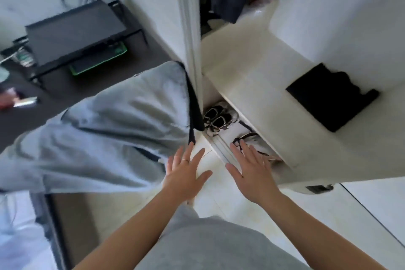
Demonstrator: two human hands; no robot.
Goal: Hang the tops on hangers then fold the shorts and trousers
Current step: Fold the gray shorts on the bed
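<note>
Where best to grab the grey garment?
Probably its black band, along the edge facing the wardrobe. Come from the near side with the left hand, whose fingertips sit right by the band's lower end. The band runs straight; the rest of the grey garment lies in loose folds.

One view only — a wide-angle camera on the person's head, facing forward and steeply down, close before the wardrobe [252, 85] at right. The left hand [186, 173] and right hand [252, 171] show near, low centre, above the floor [241, 215].
</note>
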